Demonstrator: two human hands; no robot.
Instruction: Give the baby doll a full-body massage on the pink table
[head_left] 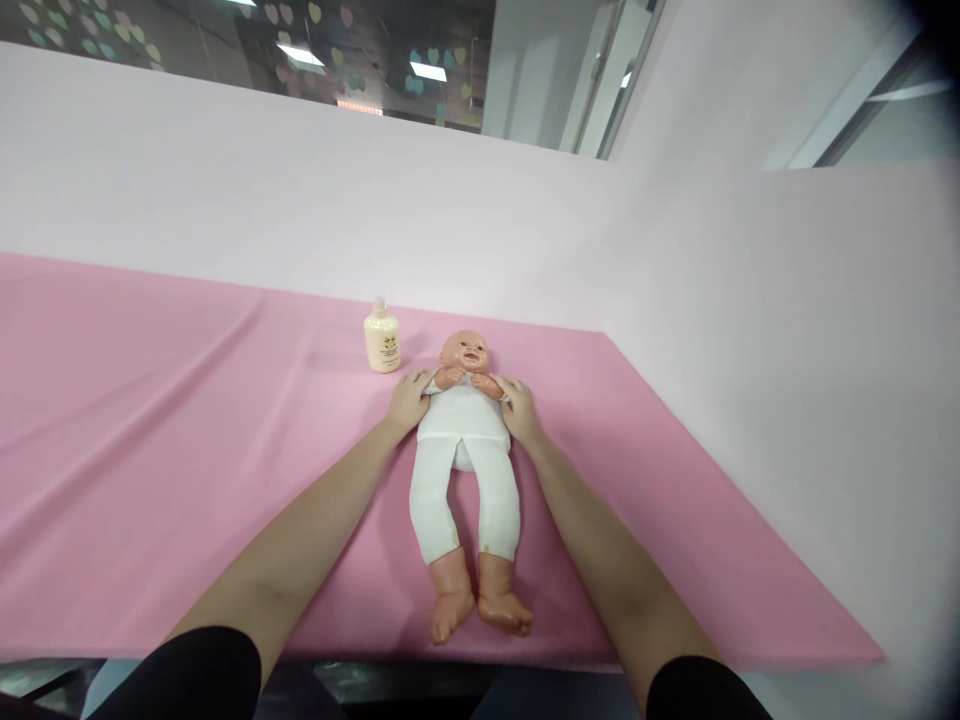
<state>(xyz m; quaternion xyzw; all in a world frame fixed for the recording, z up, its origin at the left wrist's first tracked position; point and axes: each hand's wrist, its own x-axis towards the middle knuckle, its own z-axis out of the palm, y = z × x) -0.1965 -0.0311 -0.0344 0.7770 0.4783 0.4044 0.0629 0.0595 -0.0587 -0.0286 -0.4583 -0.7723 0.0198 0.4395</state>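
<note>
And here's the doll (463, 412), on its back on the pink-covered table (225, 480), feet close to the near edge, head towards the far edge and not far from the far right corner. The left hand (410, 400) and the right hand (520, 408) flank it, each touching an arm with fingers slightly bent, though whether either one truly grips, I can't tell! Up by the far edge, left of the head, stands an upright cream bottle (382, 342).

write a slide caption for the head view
Left hand and right hand touch a doll lying face-up on pink cloth, a bottle nearby.
</note>
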